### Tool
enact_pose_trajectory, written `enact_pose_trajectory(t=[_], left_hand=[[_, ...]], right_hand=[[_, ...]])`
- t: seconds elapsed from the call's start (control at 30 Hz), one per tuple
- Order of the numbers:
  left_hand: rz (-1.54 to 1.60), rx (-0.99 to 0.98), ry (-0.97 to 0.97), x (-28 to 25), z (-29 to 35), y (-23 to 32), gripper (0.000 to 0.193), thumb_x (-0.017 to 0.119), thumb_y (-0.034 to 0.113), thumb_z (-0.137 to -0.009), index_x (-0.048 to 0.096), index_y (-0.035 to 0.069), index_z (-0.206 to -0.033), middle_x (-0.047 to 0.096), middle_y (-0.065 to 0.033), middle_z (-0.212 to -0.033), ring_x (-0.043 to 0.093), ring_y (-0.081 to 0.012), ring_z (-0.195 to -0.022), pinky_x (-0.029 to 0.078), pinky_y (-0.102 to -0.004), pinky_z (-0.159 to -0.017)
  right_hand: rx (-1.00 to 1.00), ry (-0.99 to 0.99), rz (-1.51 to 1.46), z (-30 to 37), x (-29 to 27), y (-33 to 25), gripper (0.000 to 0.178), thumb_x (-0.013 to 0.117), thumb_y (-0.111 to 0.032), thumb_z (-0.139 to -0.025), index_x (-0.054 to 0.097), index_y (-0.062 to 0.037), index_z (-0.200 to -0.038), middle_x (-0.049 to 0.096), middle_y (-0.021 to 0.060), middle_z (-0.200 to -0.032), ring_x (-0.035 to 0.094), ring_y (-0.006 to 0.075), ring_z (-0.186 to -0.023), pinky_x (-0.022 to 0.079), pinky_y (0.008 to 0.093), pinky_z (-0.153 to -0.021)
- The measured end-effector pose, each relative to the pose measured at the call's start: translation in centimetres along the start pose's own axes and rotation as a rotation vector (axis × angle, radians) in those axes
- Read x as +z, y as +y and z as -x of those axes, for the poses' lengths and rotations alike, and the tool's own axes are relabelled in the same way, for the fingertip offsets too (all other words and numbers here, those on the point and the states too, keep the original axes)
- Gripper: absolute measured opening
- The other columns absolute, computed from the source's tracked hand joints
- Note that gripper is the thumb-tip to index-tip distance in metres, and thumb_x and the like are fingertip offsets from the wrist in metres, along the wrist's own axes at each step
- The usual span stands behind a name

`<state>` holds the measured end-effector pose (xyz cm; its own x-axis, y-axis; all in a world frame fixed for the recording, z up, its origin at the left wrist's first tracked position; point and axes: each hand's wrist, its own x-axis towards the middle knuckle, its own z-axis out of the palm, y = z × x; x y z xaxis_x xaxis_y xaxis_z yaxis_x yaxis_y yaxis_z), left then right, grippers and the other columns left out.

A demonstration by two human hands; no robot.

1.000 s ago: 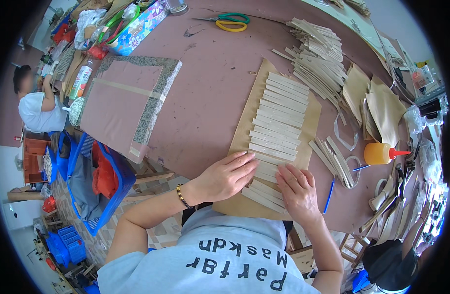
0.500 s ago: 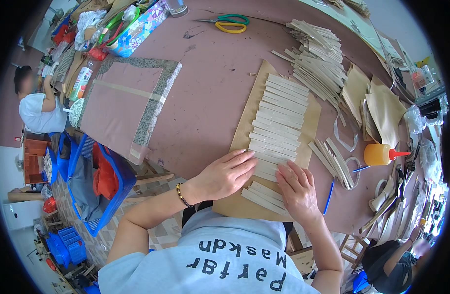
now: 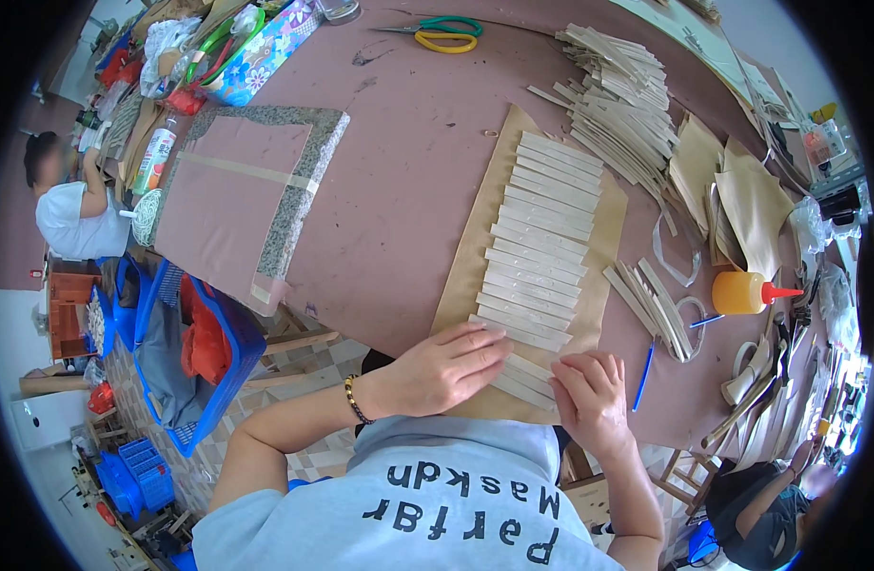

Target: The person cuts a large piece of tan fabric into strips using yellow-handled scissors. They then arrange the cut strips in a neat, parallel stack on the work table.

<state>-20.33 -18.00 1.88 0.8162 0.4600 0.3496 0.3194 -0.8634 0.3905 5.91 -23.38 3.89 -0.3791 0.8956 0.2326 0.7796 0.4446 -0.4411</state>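
Observation:
A row of pale, narrow strips (image 3: 541,224) lies side by side across a brown sheet (image 3: 475,238) in front of me. My left hand (image 3: 446,369) rests over the left ends of the nearer strips, its fingers stretched out together and pointing right. At the right ends of the nearest strips (image 3: 527,381), my right hand (image 3: 594,402) has its fingers bent inward. Whether a strip is between those fingertips is hidden. The left palm covers part of the sheet's near left area.
Loose strips (image 3: 622,105) are heaped at the far right, with more beside an orange glue bottle (image 3: 738,293). A blue pen (image 3: 643,376) lies right of my hand. Scissors (image 3: 446,35) lie far off; a stone slab (image 3: 313,157) is at left. Two other people sit nearby.
Both hands have come nearer to me along the row. The right hand, flat on the strips before, now has curled fingers. More strips show uncovered.

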Motion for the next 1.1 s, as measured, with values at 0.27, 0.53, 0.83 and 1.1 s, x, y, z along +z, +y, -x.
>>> enact_pose_trajectory(t=[0.27,0.53,0.83,1.1], left_hand=[[-0.04,-0.015,-0.053,0.0,1.7,0.9,0.029,0.057,0.015,-0.084,0.068,-0.003,-0.104,0.062,-0.0148,-0.123,0.053,-0.0286,-0.124,0.041,-0.0418,-0.109],[-0.004,-0.108,0.154,1.4,3.4,1.6,0.025,0.057,0.013,-0.083,0.066,-0.003,-0.101,0.062,-0.0159,-0.122,0.054,-0.0309,-0.126,0.045,-0.0431,-0.106],[-0.08,-0.138,0.433,5.3,3.7,2.3,0.019,0.058,0.016,-0.081,0.063,-0.001,-0.076,0.062,-0.0146,-0.095,0.059,-0.0307,-0.105,0.047,-0.0428,-0.096],[-0.235,-0.141,0.562,9.8,1.1,0.0,0.035,0.069,0.035,-0.078,0.071,0.0,-0.08,0.068,-0.0164,-0.091,0.066,-0.0336,-0.093,0.051,-0.0444,-0.086]], right_hand=[[0.084,-0.026,-0.008,0.7,0.7,-0.1,0.023,0.076,-0.009,-0.076,0.069,-0.0075,-0.098,0.061,0.0049,-0.091,0.056,0.025,-0.086,0.043,0.0392,-0.075],[0.049,-0.012,-0.042,-0.1,1.7,-0.7,0.017,0.071,0.0,-0.078,0.068,-0.0034,-0.094,0.06,0.0117,-0.088,0.056,0.0323,-0.084,0.046,0.0426,-0.076],[-0.217,-0.077,0.081,-0.4,1.6,0.8,0.015,0.071,-0.011,-0.091,0.07,0.0019,-0.098,0.069,0.0159,-0.091,0.064,0.0248,-0.076,0.052,0.0372,-0.063],[-0.032,-0.192,0.203,-1.7,1.7,6.5,0.025,0.072,-0.021,-0.09,0.07,0.0017,-0.1,0.069,0.0189,-0.093,0.065,0.0324,-0.081,0.055,0.0418,-0.073]])
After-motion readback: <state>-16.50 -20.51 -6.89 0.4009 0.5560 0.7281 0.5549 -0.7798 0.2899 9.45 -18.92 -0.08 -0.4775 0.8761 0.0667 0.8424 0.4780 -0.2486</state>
